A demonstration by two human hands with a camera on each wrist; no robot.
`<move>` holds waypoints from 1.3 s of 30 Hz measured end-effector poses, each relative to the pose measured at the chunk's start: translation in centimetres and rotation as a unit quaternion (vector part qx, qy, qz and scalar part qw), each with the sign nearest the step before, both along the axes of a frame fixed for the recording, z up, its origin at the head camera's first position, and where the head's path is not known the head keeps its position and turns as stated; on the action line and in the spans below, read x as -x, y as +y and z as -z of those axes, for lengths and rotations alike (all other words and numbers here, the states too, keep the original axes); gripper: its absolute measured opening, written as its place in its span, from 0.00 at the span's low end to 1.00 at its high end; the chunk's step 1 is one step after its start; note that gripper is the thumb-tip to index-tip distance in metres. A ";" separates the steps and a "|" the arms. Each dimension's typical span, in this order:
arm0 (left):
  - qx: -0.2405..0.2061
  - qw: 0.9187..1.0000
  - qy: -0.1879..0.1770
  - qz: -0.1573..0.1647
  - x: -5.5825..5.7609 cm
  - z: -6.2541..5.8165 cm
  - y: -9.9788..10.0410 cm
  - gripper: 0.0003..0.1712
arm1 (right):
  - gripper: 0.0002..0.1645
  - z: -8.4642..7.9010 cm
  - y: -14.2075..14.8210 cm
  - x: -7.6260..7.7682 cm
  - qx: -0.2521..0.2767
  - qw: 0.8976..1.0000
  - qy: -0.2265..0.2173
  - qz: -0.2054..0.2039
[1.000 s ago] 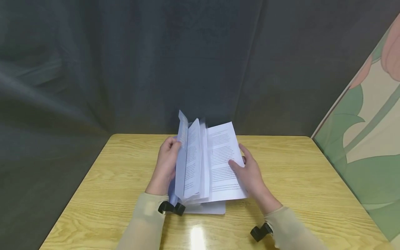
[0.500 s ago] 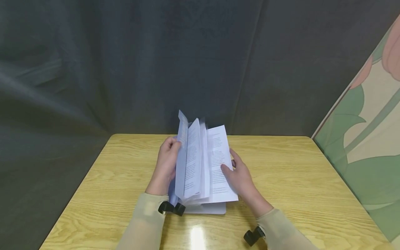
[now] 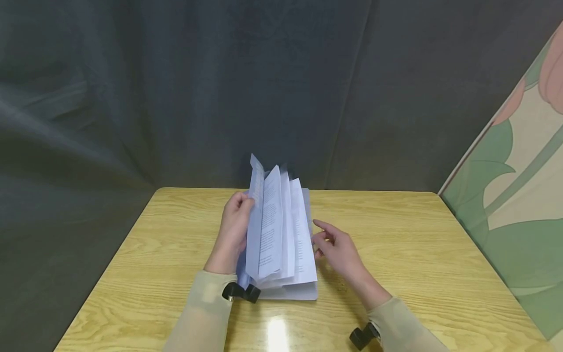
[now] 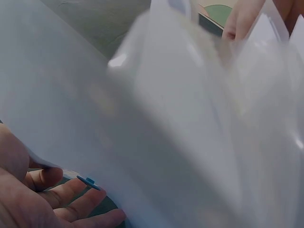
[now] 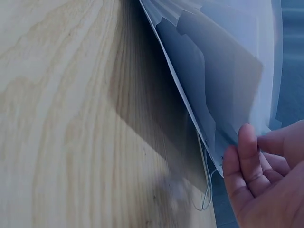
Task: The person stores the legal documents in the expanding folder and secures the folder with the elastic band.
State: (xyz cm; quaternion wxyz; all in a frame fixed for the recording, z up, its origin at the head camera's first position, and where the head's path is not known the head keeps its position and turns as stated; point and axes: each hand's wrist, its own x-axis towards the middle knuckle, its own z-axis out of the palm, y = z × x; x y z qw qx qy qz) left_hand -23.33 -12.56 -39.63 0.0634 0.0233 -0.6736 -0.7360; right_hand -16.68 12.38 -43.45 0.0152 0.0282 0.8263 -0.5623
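A translucent plastic document folder [image 3: 288, 294] stands fanned out on the table, with printed sheets [image 3: 271, 230] in its several pockets. My left hand [image 3: 234, 220] grips its raised cover [image 3: 255, 234] at the left edge. A small blue button [image 4: 88, 182] sits by the left fingers in the left wrist view. Beside the folder's right edge is my right hand [image 3: 338, 249], index finger extended and the other fingers bent, with no sheet held. A thin string loop [image 5: 204, 192] hangs from the folder near the right fingers [image 5: 248, 152] in the right wrist view.
The wooden table [image 3: 396, 234] carries the folder near its middle. A dark curtain [image 3: 264, 88] hangs behind it, and a flower-patterned panel [image 3: 523, 171] leans at the right. Both wrists wear small black cameras.
My right hand has let go of the rightmost printed page and drawn back slightly. That page has swung left, baring the folder's back panel. My left hand keeps its grip.
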 end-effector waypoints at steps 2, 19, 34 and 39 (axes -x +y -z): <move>-0.001 1.000 -0.001 -0.001 0.0 0.0 0.0 0.07 | 0.29 0.1 -0.1 0.0 -0.003 1.000 0.004 -0.013; -0.029 1.000 0.009 0.003 -0.1 -0.3 0.3 0.06 | 0.27 1.4 -0.8 -0.7 -0.074 0.994 0.036 -0.066; -0.021 1.000 -0.004 0.000 -0.3 -0.3 0.0 0.07 | 0.23 2.1 -1.0 -1.2 -0.113 0.987 0.072 -0.086; -0.013 1.000 -0.005 -0.004 -0.4 -0.2 -0.2 0.07 | 0.24 2.3 -1.1 -1.3 -0.123 0.987 0.064 -0.081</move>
